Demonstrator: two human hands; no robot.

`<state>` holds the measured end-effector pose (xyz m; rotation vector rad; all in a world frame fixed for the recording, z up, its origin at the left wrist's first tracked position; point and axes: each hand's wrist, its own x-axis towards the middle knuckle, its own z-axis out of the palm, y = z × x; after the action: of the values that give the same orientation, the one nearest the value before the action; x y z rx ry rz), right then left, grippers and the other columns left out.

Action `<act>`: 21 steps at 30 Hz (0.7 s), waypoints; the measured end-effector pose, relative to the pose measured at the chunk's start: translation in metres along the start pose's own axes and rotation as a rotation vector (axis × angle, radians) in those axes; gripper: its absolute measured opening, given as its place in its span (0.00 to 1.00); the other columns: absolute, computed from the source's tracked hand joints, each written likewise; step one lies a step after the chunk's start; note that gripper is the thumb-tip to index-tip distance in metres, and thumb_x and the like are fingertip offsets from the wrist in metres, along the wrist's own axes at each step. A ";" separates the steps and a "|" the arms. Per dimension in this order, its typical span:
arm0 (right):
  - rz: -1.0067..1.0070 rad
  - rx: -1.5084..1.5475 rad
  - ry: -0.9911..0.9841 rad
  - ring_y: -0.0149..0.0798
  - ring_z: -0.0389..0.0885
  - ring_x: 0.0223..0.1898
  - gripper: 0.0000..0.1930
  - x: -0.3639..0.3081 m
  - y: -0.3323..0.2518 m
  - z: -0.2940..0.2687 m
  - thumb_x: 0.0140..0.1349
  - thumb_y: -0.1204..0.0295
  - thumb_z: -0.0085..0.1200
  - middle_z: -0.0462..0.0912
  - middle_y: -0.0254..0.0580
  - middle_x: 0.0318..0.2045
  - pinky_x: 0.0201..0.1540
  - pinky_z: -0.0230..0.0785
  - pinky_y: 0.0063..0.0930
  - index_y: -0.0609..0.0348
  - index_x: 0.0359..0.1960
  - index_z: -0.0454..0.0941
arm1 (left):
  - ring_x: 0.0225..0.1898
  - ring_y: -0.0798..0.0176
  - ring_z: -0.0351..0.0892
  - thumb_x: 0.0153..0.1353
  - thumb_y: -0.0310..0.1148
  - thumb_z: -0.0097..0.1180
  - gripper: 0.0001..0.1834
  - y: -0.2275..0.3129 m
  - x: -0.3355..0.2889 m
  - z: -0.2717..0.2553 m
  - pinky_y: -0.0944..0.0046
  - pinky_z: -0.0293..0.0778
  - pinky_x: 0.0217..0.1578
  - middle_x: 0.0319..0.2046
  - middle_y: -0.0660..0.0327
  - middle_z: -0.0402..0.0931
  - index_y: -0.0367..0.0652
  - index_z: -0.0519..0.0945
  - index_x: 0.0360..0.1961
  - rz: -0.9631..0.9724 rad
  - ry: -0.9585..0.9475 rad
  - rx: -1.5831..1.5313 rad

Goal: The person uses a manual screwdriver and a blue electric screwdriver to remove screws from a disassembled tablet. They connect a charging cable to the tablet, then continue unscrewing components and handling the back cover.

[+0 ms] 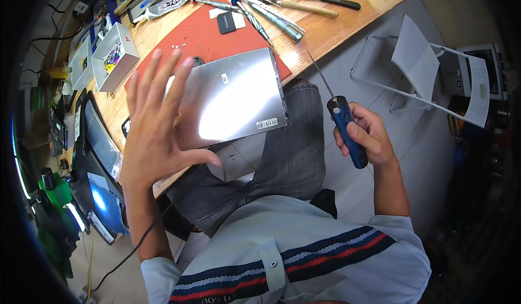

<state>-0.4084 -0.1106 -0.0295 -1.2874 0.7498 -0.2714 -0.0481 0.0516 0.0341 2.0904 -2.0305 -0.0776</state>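
Note:
A flat silver metal panel [247, 78], like a screen or tablet-sized part, lies partly on the red mat [201, 30] and juts past the table edge above my lap. A small label and a barcode sticker are on its glaring surface. My left hand [154, 122] is spread open over the panel's left end; whether it touches cannot be told. To the right of the table, my right hand [374, 138] grips a blue electric screwdriver [347, 135], its long thin bit pointing up and left. The bit's tip is apart from the panel.
Tweezers, screwdrivers and a craft knife [324, 0] lie along the far table. Small screws and a black card [227, 23] rest on the mat. White boxes [115, 57] stand at left, near several dark panels. A white folding chair [415, 54] stands at right.

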 end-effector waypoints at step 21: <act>0.074 0.326 -0.091 0.35 0.85 0.21 0.26 0.003 -0.008 0.004 0.69 0.64 0.53 0.83 0.48 0.30 0.23 0.78 0.23 0.72 0.63 0.73 | 0.46 0.54 0.89 0.67 0.27 0.66 0.20 0.126 -0.179 0.090 0.61 0.85 0.49 0.47 0.45 0.87 0.30 0.81 0.58 -0.909 0.232 -1.507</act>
<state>-0.4025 -0.1113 -0.0230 -0.9548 0.6441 -0.2611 -0.1967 0.2160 -0.0496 1.5140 -0.2899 -1.0313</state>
